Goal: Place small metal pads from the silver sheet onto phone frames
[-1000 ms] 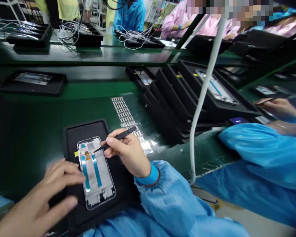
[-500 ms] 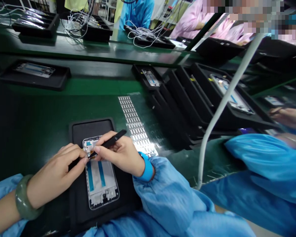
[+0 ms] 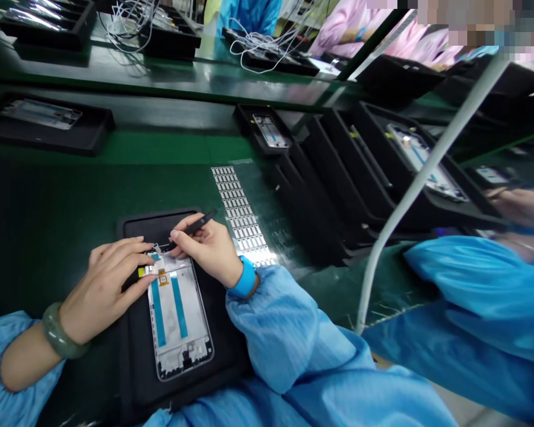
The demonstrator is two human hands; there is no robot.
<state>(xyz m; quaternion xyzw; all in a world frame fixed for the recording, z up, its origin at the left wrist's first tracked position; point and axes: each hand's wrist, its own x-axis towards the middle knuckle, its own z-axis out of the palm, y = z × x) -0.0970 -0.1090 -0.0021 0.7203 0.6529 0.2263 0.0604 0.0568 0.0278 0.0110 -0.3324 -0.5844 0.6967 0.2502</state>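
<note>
A phone frame (image 3: 196,314) with two blue strips lies in a black foam tray (image 3: 136,379) before me. My left hand (image 3: 115,279) rests at its upper left edge, fingers stretched and apart, fingertips touching the frame. A small yellow tab (image 3: 141,272) shows between thumb and forefinger. My right hand (image 3: 209,246) grips black tweezers (image 3: 196,225) like a pen, over the frame's top end. The tweezer tips are near a small pale piece at the top edge; whether they hold it I cannot tell. A small orange flex cable (image 3: 162,277) lies on the frame's upper part.
A sheet of small metallic stickers (image 3: 240,213) lies right of the tray. Stacked black trays (image 3: 333,196) stand farther right, behind a grey tube (image 3: 391,207). Another tray (image 3: 89,133) sits back left. A co-worker's blue sleeve (image 3: 476,279) is at the right.
My right hand with the tweezers has moved up toward the frame's top end. My left fingers have spread and shifted from the pinch by the tweezer tips, uncovering the orange flex cable.
</note>
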